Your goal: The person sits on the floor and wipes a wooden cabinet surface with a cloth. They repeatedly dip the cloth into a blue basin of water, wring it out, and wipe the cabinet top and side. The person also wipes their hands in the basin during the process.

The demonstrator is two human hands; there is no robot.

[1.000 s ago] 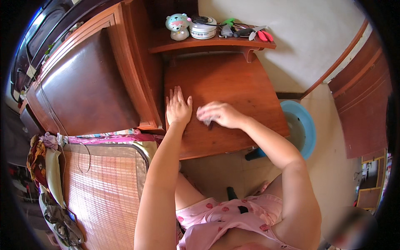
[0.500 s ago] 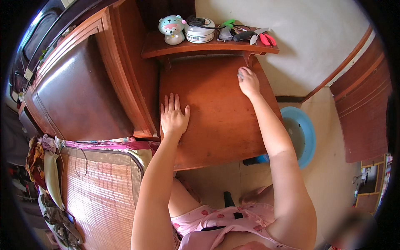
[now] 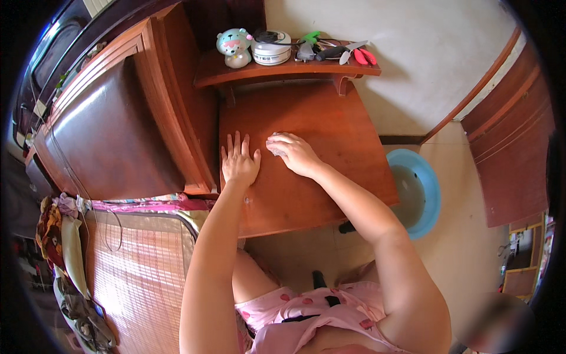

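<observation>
My left hand rests flat on the reddish-brown wooden tabletop, near its left edge, with fingers spread and nothing held. Close to its right side, my right hand presses down on the same wood, fingers curled over a small greyish wad. Only part of the wad shows beneath the fingers, and I cannot tell whether it is cloth or a scouring pad.
A raised shelf behind the tabletop carries a bear figurine, a white round tub, scissors and cables. A blue basin of cloudy water stands on the floor at right. At left lies a woven mat.
My right hand has swept left and nearer across the tabletop with the greyish wad, from the far right to beside my left hand. The left hand stays in place; the view has shifted slightly.
</observation>
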